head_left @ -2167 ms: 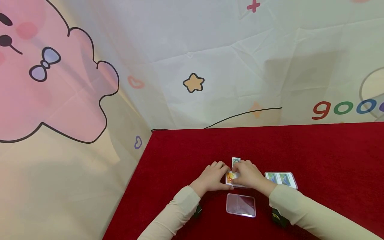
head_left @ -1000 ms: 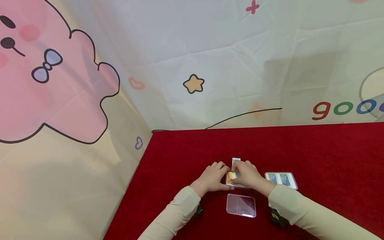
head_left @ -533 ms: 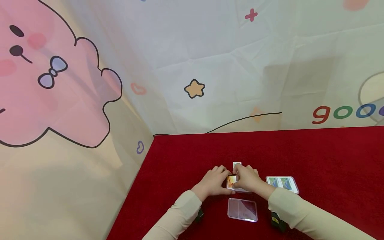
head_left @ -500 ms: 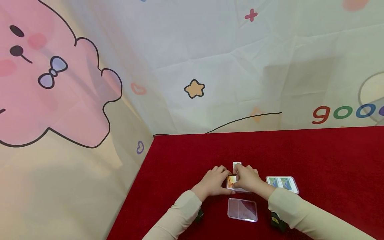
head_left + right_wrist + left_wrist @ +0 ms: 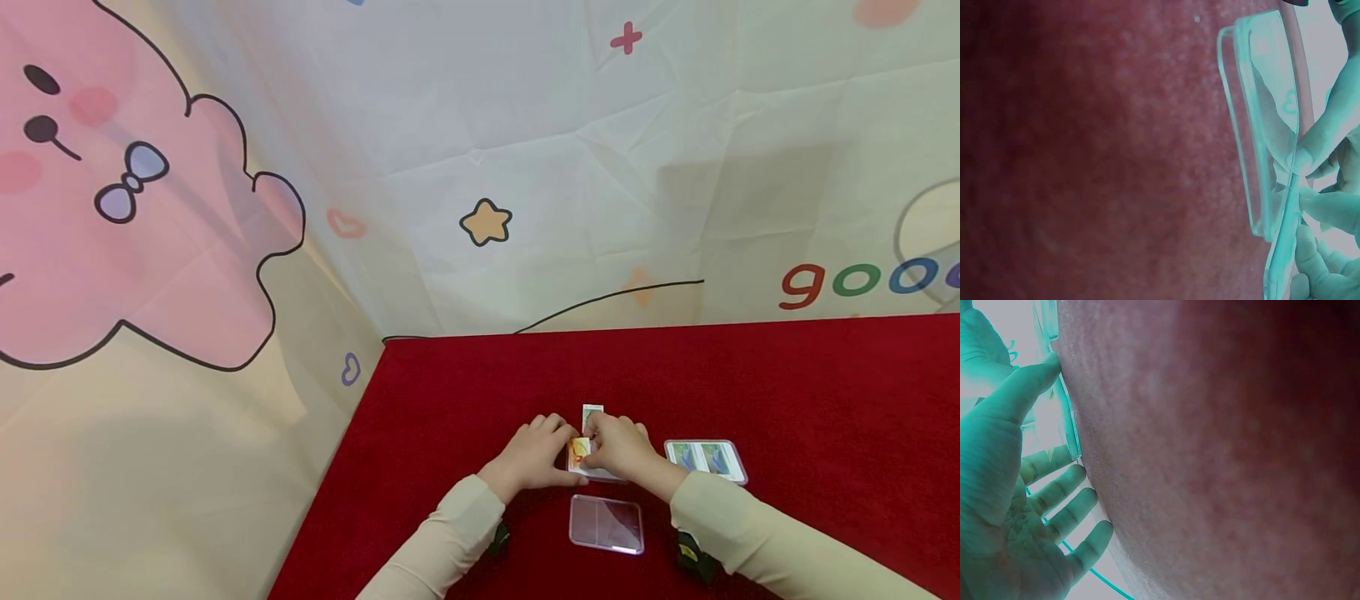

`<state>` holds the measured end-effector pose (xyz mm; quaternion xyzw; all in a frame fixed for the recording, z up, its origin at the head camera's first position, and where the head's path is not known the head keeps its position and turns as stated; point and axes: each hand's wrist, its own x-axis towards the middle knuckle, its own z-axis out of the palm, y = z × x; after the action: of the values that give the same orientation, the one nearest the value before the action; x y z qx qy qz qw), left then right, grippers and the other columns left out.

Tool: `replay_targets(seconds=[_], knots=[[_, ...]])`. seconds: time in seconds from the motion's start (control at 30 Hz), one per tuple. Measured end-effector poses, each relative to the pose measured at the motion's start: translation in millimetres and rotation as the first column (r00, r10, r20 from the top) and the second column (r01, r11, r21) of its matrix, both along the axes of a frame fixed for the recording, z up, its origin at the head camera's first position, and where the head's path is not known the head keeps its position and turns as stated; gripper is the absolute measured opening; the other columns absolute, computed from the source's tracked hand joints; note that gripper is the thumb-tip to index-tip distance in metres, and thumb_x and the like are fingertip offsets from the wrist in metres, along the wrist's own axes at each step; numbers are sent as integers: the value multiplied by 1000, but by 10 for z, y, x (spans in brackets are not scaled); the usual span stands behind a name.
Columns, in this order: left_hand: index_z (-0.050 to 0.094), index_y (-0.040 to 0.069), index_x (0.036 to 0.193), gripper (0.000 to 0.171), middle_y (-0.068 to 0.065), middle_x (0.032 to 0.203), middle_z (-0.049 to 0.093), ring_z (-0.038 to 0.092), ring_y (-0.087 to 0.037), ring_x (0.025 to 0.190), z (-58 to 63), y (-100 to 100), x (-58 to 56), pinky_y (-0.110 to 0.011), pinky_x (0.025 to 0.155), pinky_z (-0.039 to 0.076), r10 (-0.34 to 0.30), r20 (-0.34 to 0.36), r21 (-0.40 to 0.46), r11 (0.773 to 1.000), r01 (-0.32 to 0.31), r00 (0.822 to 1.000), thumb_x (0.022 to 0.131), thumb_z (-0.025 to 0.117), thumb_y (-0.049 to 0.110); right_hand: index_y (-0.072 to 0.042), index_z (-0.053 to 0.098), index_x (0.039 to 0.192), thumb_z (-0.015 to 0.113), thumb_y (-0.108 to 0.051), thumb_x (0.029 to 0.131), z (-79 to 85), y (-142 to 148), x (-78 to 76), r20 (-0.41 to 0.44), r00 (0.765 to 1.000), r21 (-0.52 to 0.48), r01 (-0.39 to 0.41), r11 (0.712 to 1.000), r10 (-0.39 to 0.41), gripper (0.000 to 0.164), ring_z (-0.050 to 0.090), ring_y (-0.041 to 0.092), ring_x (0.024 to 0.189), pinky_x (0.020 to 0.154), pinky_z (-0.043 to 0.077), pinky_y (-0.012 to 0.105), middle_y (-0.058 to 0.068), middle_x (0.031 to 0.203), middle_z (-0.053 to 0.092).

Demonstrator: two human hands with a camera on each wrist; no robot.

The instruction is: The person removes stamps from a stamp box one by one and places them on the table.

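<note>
A person's right hand (image 5: 622, 447) appears to pinch the inner edge of an orange card (image 5: 577, 456) over a clear case (image 5: 606, 478) on red cloth (image 5: 450, 383), the fingertip contact partly hidden, while the left hand (image 5: 531, 454), fingers spread, braces the case's left end. The card should prove light, thin and easily creased (best taken by its edges); the case looks stiff and slick, better steadied at the rim. Only the head view shows the card's colour and the case of blue-green cards (image 5: 705, 461) to the right; the right wrist view alone reveals the raised walls of the nearer clear shell (image 5: 606, 523), the left wrist view the straight left fingers
</note>
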<state>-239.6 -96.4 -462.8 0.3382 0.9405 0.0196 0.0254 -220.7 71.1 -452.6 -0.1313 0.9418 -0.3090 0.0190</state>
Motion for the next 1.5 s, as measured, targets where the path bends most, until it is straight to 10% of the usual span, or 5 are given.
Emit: replay_targets(seconds=[1.5], knots=[[57,17,126,63,0,120,51,47,-15,108,-33,-1,-32,-30,85,43,20,53,18,1000,-21,998,78,69,57,-5,60,75,69,3,71,5,140,4,31,999,-241,-20,970,28,13,48,11,61,53,39,26,0,66,59]])
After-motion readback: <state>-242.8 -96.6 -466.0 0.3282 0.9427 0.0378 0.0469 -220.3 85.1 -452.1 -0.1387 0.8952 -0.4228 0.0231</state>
